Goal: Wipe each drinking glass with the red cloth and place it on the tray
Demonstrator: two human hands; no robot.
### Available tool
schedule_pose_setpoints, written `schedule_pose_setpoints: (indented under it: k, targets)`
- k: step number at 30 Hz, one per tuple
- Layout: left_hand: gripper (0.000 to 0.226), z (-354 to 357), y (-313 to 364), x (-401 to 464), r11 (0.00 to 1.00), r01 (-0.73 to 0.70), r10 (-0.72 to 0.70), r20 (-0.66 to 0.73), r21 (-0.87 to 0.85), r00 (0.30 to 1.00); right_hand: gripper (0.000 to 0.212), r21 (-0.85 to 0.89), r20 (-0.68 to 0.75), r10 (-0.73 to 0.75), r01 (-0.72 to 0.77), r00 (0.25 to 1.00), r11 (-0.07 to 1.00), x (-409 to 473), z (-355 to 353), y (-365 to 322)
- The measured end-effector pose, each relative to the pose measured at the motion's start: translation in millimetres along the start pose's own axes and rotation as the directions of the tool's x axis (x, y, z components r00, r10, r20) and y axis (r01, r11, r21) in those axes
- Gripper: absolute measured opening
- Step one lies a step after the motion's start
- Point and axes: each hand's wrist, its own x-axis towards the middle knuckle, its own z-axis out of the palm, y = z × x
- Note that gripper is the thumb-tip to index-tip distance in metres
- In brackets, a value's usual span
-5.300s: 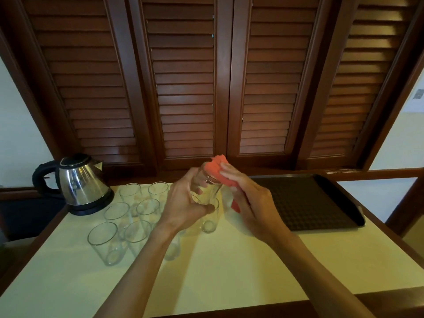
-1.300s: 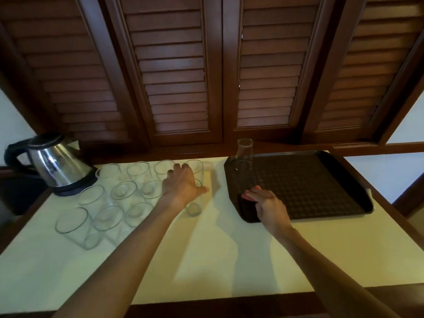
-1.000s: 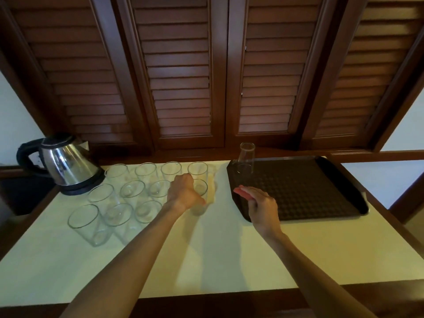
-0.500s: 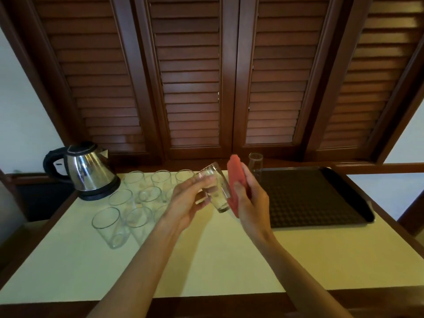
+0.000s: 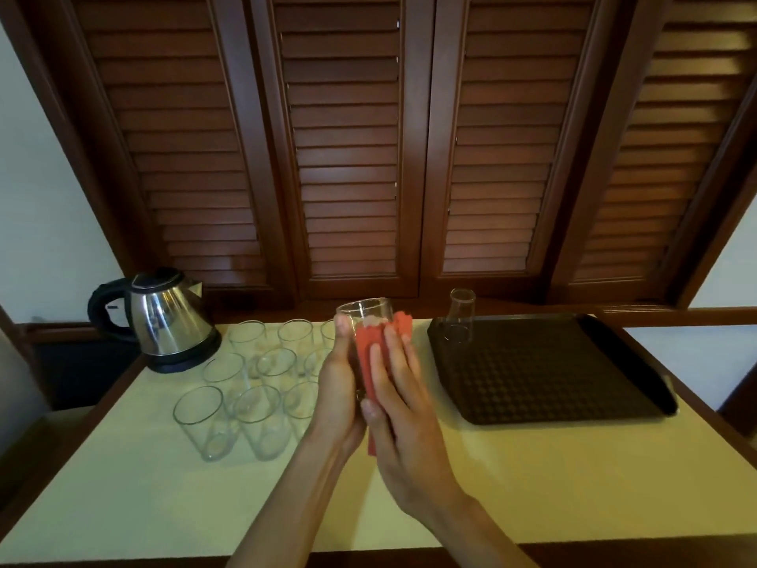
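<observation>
While hands [image 5: 368, 387] wipe, kettle [image 5: 164, 321] stands left.

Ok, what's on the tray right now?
One glass stands at the far left corner of the tray. The rest of the tray's ribbed surface is in view, with nothing covering it.

The scene is dim and warm-toned, with soft daylight on the pale walls at both sides of the dark shutters [image 5: 348, 157]. Left of the grip, the kettle [image 5: 164, 321] carries bright reflections on its steel body. The tabletop [image 5: 532, 485] below the grip is evenly lit, with faint soft shadows under the forearms. The tray [image 5: 553, 371] to the right of the grip reads nearly black. Straight lines bow toward the edges from the wide lens. Detail is soft overall.
</observation>
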Motion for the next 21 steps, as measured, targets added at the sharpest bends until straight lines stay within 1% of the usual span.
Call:
schedule_pose_setpoints:
  k: [1, 4, 5, 7, 8, 9, 11, 12, 13, 16, 17, 20, 21]
  targets:
    - [0.066, -1, -1, -1, 1.0, 0.0, 0.0, 0.01, -0.006, 1.0, 0.054, 0.0, -0.012, 0.011, -0.011, 1.0, 1.0, 4, -2, 2]
    - [0.065, -2, -9, -3, 0.999, -0.007, 0.009, 0.052, -0.035, 0.999, 0.055, 0.021, -0.061, 0.118, -0.116, 0.991, 0.993, 30, -15, 0]
    - [0.065, -2, -7, -2, 0.999, -0.017, 0.019, 0.058, -0.042, 0.998, 0.056, -0.005, -0.057, 0.094, -0.094, 0.994, 0.996, 28, -14, -2]
    - [0.066, -1, 4, 1, 0.996, -0.037, 0.041, 0.047, -0.081, 0.998, 0.054, -0.073, 0.012, -0.011, 0.011, 1.0, 0.997, 9, -2, -6]
    - [0.065, -2, 6, 2, 0.996, -0.037, 0.04, 0.039, -0.083, 0.998, 0.053, -0.09, 0.023, -0.046, 0.048, 0.999, 0.995, 2, 1, -6]
    - [0.065, -1, 5, 1, 0.998, -0.031, 0.034, 0.042, -0.061, 0.999, 0.052, -0.077, 0.005, -0.04, 0.04, 0.999, 0.996, 3, 0, -3]
    - [0.065, 0, -3, -4, 1.0, -0.01, 0.01, 0.078, -0.005, 0.997, 0.054, -0.014, -0.069, 0.107, -0.108, 0.992, 0.994, 24, -10, 4]
    - [0.065, 0, -7, -5, 1.0, -0.006, 0.006, 0.094, -0.007, 0.996, 0.055, 0.001, -0.086, 0.163, -0.163, 0.983, 0.987, 34, -15, 0]
    - [0.066, 0, -7, -5, 1.0, -0.005, 0.007, 0.093, -0.03, 0.996, 0.055, -0.019, -0.096, 0.152, -0.154, 0.984, 0.988, 36, -16, -3]
    - [0.068, -2, 5, 1, 0.995, -0.04, 0.044, 0.046, -0.09, 0.998, 0.054, -0.115, 0.004, -0.021, 0.022, 1.0, 0.993, 8, -1, -9]
    - [0.068, -2, 6, 1, 0.996, -0.044, 0.048, 0.041, -0.078, 0.998, 0.054, -0.107, 0.006, -0.02, 0.02, 1.0, 0.994, 5, 0, -6]
    - [0.066, 0, -4, -3, 0.999, -0.032, 0.033, 0.083, -0.01, 0.996, 0.051, -0.009, -0.073, 0.203, -0.204, 0.976, 0.979, 35, -15, 5]
    - [0.066, 0, -6, -4, 1.0, -0.029, 0.029, 0.083, -0.011, 0.996, 0.052, -0.002, -0.082, 0.223, -0.224, 0.971, 0.975, 41, -17, 3]
